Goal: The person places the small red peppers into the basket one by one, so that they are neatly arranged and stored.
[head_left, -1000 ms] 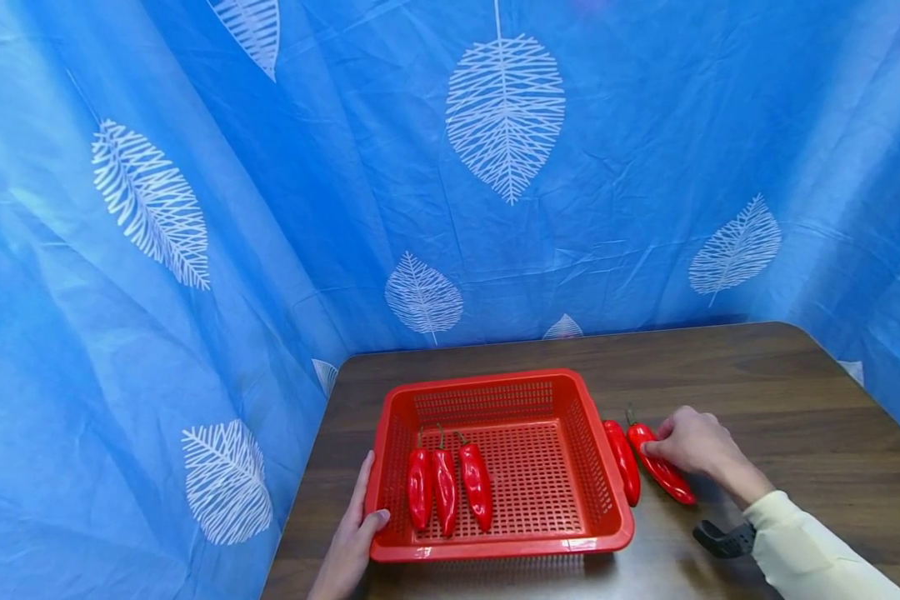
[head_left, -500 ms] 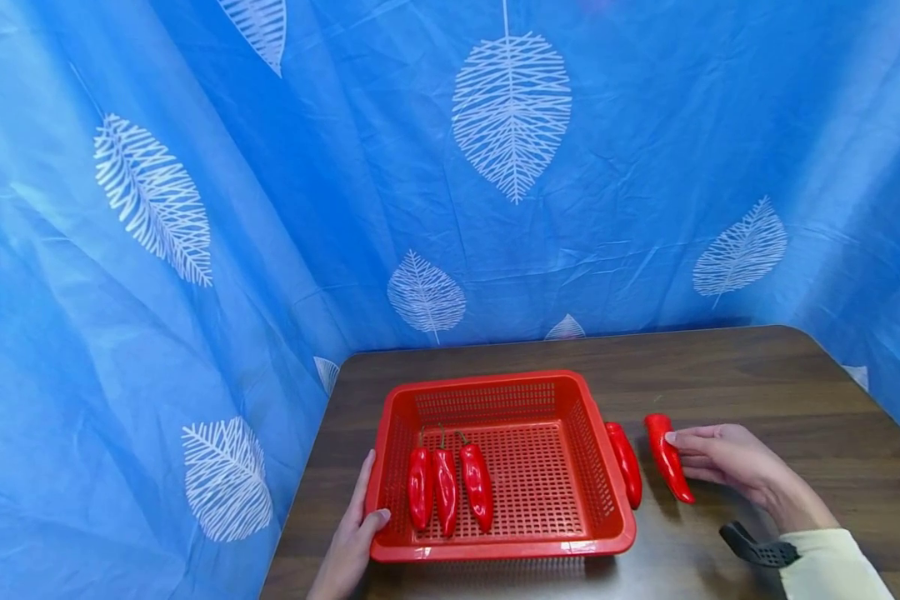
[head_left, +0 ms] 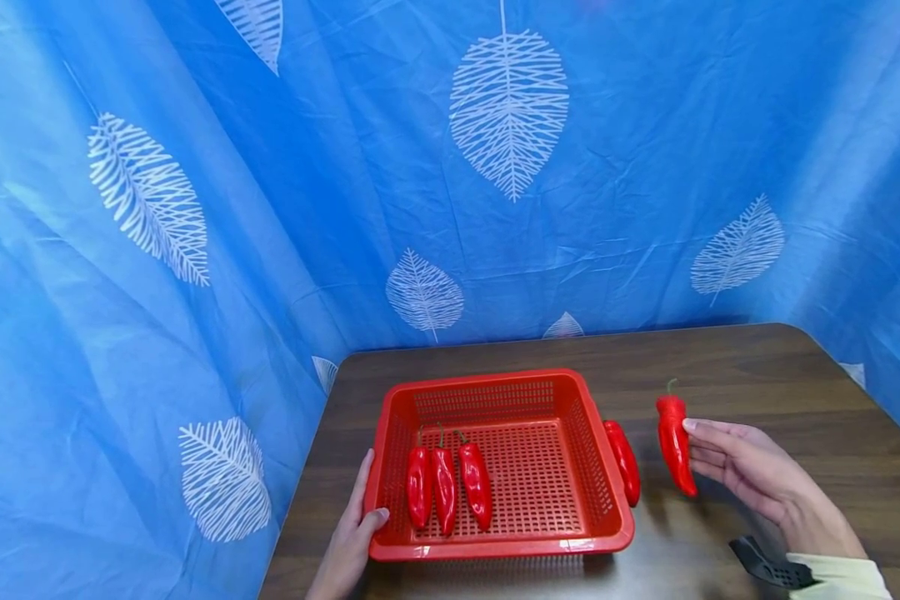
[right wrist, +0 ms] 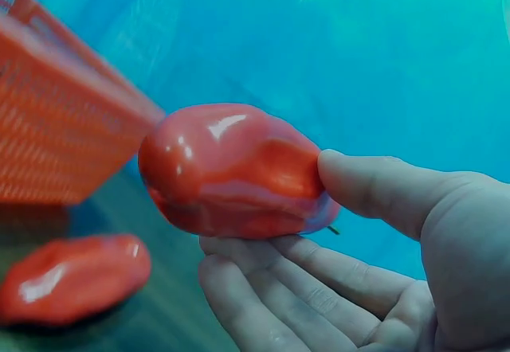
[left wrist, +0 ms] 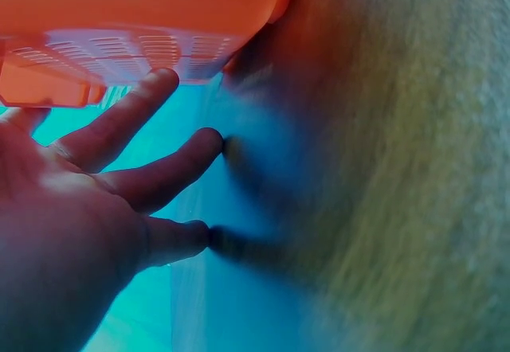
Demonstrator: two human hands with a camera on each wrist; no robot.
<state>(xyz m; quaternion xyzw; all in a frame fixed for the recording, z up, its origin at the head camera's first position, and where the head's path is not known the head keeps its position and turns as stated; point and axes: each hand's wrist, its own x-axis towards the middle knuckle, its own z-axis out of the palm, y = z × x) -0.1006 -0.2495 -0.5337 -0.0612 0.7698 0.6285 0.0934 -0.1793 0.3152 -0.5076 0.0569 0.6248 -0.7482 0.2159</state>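
Blue curtain [head_left: 375, 175] is hanging beyond. Right of the basket [head_left: 495, 550], whose left rim the left hand [head_left: 345, 542] is clasping, the right hand [head_left: 761, 475] is pinching a chili pepper [head_left: 673, 437] aloft, seemingly a pick-up step; continuing is probably calling for steadiness.

There are five red peppers: three peppers [head_left: 444, 492] in the one basket [head_left: 510, 547], one pepper [head_left: 627, 467] beside it on the one desk [head_left: 757, 367], one pepper [head_left: 673, 437] in the right hand [head_left: 765, 475]. The left hand [head_left: 348, 537] makes two hands.
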